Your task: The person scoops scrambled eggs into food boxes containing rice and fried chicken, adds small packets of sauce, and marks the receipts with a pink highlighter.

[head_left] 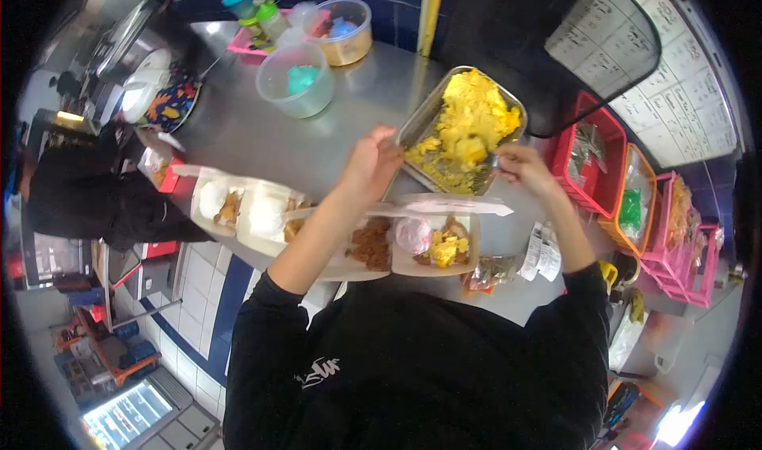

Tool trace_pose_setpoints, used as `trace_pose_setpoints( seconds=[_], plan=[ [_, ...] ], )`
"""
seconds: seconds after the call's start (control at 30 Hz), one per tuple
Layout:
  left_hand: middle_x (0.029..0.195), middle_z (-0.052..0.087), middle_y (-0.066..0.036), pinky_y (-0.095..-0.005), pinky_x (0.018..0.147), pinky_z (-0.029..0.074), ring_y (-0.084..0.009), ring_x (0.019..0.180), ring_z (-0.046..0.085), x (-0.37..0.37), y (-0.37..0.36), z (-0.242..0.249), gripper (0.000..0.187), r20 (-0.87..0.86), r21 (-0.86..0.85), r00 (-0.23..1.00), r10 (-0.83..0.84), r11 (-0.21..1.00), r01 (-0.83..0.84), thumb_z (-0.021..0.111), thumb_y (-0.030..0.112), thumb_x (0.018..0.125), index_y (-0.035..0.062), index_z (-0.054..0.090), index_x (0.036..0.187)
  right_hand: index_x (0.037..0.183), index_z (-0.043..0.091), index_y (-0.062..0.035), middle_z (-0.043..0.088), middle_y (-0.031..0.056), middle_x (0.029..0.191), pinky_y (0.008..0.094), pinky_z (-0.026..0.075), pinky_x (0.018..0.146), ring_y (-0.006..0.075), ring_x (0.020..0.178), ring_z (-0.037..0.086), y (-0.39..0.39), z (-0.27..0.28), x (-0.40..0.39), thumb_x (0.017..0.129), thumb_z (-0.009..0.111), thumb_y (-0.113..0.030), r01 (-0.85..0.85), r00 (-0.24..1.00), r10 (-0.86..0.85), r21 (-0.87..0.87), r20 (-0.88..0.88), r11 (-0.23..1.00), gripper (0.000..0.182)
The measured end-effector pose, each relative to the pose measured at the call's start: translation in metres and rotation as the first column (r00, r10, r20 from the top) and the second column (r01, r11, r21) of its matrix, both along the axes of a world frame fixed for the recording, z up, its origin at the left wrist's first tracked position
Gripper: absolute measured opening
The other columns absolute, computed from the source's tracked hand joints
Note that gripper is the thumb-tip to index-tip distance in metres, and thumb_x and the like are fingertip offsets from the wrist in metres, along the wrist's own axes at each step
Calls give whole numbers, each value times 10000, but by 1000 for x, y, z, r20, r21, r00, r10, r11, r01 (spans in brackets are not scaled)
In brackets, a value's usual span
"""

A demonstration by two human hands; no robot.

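I see the left hand gripping the near edge of the tray of yellow food on the steel table. The right hand is closed at the tray's right corner, but I cannot tell on what. An open meal box lies just below.

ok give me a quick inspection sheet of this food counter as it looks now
surface: steel counter, crowded.
job's things: metal tray of yellow food, tilted; open takeaway boxes holding rice and toppings.
clutter: plastic tubs, pink baskets, red basket, packets.
grippers: left hand touches the tray's edge; right hand at its other corner, grasp unclear.
cables: nothing seen.
surroundings: person in black at far left, wall chart, tiled floor.
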State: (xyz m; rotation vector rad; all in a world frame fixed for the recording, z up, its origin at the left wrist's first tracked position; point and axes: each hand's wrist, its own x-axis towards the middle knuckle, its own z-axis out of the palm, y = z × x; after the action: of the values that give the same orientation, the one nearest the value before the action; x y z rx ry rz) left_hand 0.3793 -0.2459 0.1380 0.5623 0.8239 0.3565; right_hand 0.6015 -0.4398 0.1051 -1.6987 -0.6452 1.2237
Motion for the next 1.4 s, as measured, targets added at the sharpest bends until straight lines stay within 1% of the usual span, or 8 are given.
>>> trace_pose_setpoints(
  seconds=[0.23,0.37,0.43,0.53,0.83,1.1,1.23,1.4],
  plan=[
    [1141,516,-122,-346,942,404,-186,983,530,-85,44,28,452,273,393,961,-41,917,-72,448,107,843,5,384,1278,982,519,-50,565,21,760,190,355,525,54,626,461,0,89,-118,885,504,-152,-177,981,186,136,-59,975,142],
    [1123,519,-114,-348,945,408,-182,984,527,-103,49,17,419,246,385,968,-45,921,-55,463,111,845,-6,422,1245,993,514,-23,559,94,875,317,431,737,188,822,532,0,31,-207,856,526,-131,-385,897,378,-15,228,923,174],
    [1112,522,-112,-351,949,407,-187,989,524,-104,44,12,402,222,368,971,-83,930,-4,468,113,848,-10,436,1230,1032,506,-22,528,152,904,366,438,738,290,847,530,-6,-32,-247,766,534,-29,-479,621,296,53,725,876,267],
    [1112,523,-117,-350,952,404,-200,1025,514,-96,39,5,370,177,368,968,-177,924,102,475,122,856,-9,457,1201,1066,471,-20,464,160,935,409,434,742,348,869,493,-6,-67,-269,679,541,11,-543,431,409,-131,804,829,395],
    [1191,486,-148,-382,943,382,-274,1156,424,-62,36,-12,462,23,242,959,-281,933,268,522,177,831,44,413,1260,1067,487,-10,501,160,905,359,448,704,317,819,524,-13,-51,-254,722,507,63,-502,655,242,172,716,848,353],
    [1153,366,-239,-454,825,407,-353,982,434,-20,32,-27,722,-250,-186,912,-325,941,284,610,288,748,-3,233,1292,1014,554,19,583,112,819,272,449,654,190,723,560,-13,60,-142,805,509,32,-36,908,-51,199,415,979,214],
    [1110,384,-261,-457,807,409,-366,897,458,4,2,-12,709,-96,-241,932,-350,916,319,589,276,741,-81,237,1242,947,556,47,572,178,892,356,492,624,289,769,605,36,16,-23,777,518,17,-282,327,-119,217,938,934,177],
    [1132,489,-270,-484,842,396,-377,1024,485,35,-13,-32,487,11,-266,891,-455,857,441,432,269,816,-81,362,1147,901,547,27,531,186,942,379,498,687,331,837,567,76,-59,5,748,510,-9,-190,-62,336,-341,940,921,162]
  ],
)
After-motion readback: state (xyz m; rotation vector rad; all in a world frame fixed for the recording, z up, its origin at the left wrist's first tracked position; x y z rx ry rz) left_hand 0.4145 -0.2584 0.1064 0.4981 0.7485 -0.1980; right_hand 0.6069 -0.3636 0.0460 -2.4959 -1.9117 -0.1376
